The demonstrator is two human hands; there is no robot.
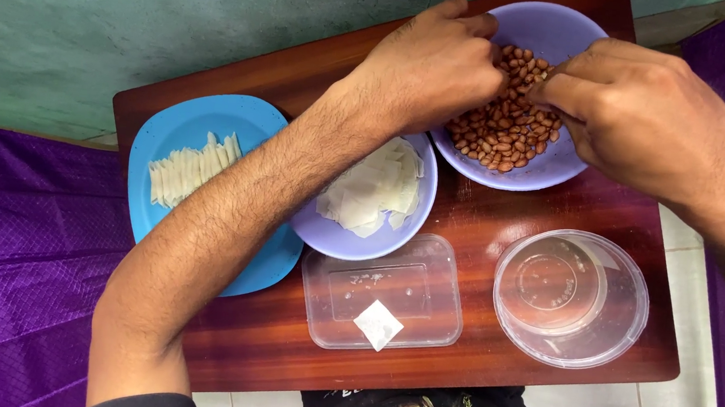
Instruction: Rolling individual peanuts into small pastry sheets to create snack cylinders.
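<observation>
Both hands over the lilac bowl (pixel 555 165) of peanuts (pixel 500 128) at the far right of the small wooden table (pixel 559 215). Left hand (pixel 436 63) curled, fingertips pinched in at the pile; right hand (pixel 650 117) likewise, fingertips meeting the left's just above the nuts — looks like one or two peanuts pinched between them, though the nut itself is hidden by the fingers. Judged as picking or skinning peanuts. To do well: work low over the bowl so drops land back inside; pinch light, roll rather than crush; keep the left forearm off the second lilac bowl (pixel 349 243) of white wrapper pieces (pixel 373 187) right under it. Blue plate (pixel 182 122) with rolled white strips (pixel 191 168) further left, well apart. Clear rectangular lid (pixel 437 265) with one white square (pixel 378 325) on it and round clear container (pixel 572 297) near the front edge — untouched.
</observation>
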